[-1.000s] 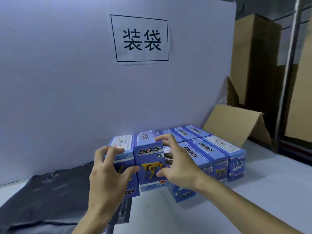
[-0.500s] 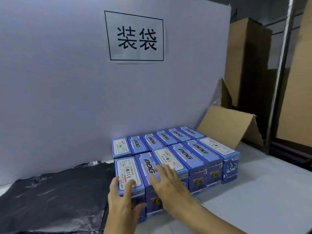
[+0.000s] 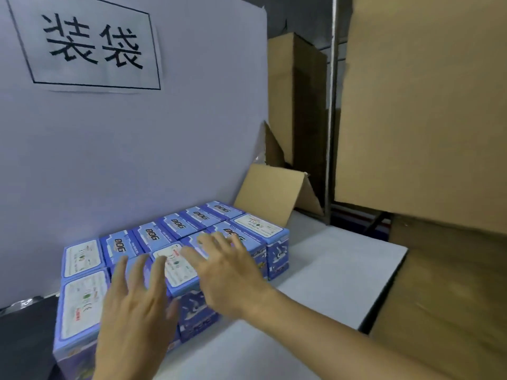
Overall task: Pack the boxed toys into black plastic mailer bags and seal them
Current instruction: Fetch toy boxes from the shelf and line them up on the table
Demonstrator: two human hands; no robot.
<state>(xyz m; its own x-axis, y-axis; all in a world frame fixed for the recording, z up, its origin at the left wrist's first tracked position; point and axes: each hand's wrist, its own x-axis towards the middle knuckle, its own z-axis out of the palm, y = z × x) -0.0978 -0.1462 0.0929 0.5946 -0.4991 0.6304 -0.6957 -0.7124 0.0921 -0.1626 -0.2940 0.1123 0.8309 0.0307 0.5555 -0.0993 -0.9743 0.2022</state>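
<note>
Two bare hands and forearms are visible. The left hand point(image 3: 134, 308) shows no glove, ring or watch. The right hand point(image 3: 227, 272) is likewise bare. The right forearm point(image 3: 329, 333) carries no sleeve along its visible length. Fingernails are short and unpainted. Motion blur softens finer detail.

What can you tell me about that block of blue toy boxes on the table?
The blue toy boxes are printed cardboard, packed tight in two rows on the white table against the grey backboard. Some tops read DOG, others carry white labels; sides show a dog figure. The left hand and right hand lie flat with spread fingers over the front row. Black mailer bags lie to the left.
</note>
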